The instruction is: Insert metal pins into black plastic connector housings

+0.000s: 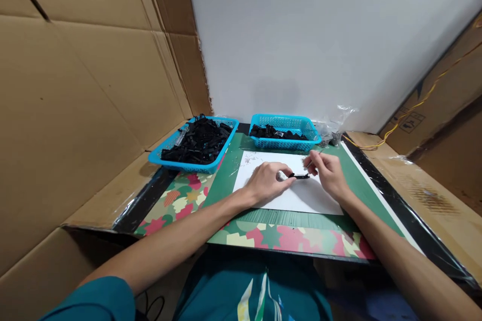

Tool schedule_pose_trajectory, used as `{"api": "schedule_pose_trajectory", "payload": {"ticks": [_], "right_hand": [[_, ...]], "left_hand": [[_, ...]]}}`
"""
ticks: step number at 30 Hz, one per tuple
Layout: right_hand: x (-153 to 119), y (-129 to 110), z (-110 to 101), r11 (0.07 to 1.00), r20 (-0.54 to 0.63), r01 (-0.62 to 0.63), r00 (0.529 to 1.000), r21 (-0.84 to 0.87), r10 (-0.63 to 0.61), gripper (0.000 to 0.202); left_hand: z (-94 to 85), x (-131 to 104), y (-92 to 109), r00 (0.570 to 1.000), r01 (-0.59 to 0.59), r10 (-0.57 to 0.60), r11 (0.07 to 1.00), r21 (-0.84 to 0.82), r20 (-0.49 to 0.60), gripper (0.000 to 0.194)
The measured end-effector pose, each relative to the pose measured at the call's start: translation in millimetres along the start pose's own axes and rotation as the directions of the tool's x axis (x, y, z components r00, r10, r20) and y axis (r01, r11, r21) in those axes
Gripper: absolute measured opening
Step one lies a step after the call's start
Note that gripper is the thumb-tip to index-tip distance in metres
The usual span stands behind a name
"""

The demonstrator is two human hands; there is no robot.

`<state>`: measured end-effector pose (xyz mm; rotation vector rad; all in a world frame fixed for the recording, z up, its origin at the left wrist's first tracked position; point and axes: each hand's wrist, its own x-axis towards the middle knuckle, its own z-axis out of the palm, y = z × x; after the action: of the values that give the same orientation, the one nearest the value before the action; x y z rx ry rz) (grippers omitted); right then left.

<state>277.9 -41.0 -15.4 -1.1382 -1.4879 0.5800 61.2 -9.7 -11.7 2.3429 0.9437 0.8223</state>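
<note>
Between thumb and fingers, my left hand (269, 180) grips one end of a small, narrow black part (300, 177) above a white sheet (297, 203). My right hand (326, 170) is closed in a pinch just to the right of that part's far end. A thin tool-like thing seems to show at its fingertips, too small to name. Small greyish bits (250, 159) lie scattered on the sheet's upper left, and more small bits lie near both hands. The exact kind of the black part cannot be made out.
A blue basket (154, 159) heaped with black parts stands at the left. Behind the sheet is a second blue basket (316, 139) with fewer black parts. Clear plastic bags (333, 133) lie beside it. Cardboard (94, 85) walls the left, and a yellow cord (422, 103) hangs at the right.
</note>
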Motion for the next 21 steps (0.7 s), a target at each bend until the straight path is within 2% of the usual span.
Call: {"api": "schedule_pose_trajectory", "payload": {"ticks": [2, 4, 6, 9, 10, 12, 14, 16, 18, 21], "right_hand": [[1, 2, -13, 0.999, -0.115, -0.013, 0.993, 0.037, 0.017, 0.059], [2, 5, -27, 0.998, -0.117, -0.038, 0.992, 0.049, 0.043, 0.061], [3, 7, -39, 0.995, -0.119, -0.067, 0.990, 0.072, 0.076, 0.062], [6, 7, -47, 0.997, -0.125, -0.069, 0.990, 0.027, 0.071, 0.064], [7, 6, -47, 0.999, -0.120, -0.053, 0.991, -0.014, 0.051, 0.065], [8, 5, -45, 0.993, -0.089, -0.012, 0.996, -0.115, 0.001, 0.067], [9, 4, -41, 0.979, -0.035, 0.025, 0.999, -0.203, -0.033, 0.068], [9, 5, -36, 0.964, 0.029, 0.059, 0.998, -0.260, -0.053, 0.066], [8, 7, -32, 0.951, 0.094, 0.090, 0.993, -0.295, -0.065, 0.064], [9, 11, -29, 0.936, 0.175, 0.109, 0.983, -0.335, -0.052, 0.061]], "left_hand": [[-7.4, 4, 1, 0.997, -0.009, 0.009, 1.000, 0.004, -0.081, 0.018], [-21.9, 12, 1, 0.984, -0.035, 0.045, 0.998, 0.061, -0.173, 0.018], [-44.0, 27, -3, 0.959, -0.028, 0.070, 0.988, 0.154, -0.276, 0.018], [-82.1, 57, -8, 0.915, 0.104, 0.001, 0.965, 0.239, -0.403, 0.019], [-92.7, 69, -9, 0.910, 0.143, -0.019, 0.952, 0.269, -0.415, 0.019], [-106.3, 94, -10, 0.935, 0.165, -0.046, 0.934, 0.316, -0.352, 0.017], [-108.0, 120, -9, 0.964, 0.160, -0.063, 0.914, 0.374, -0.257, 0.017], [-100.1, 146, -8, 0.985, 0.154, -0.102, 0.873, 0.462, -0.137, 0.020], [-87.8, 169, -8, 0.986, 0.148, -0.166, 0.832, 0.535, -0.015, 0.018], [-72.0, 195, -9, 0.974, 0.142, -0.216, 0.808, 0.572, 0.063, 0.014]]}}
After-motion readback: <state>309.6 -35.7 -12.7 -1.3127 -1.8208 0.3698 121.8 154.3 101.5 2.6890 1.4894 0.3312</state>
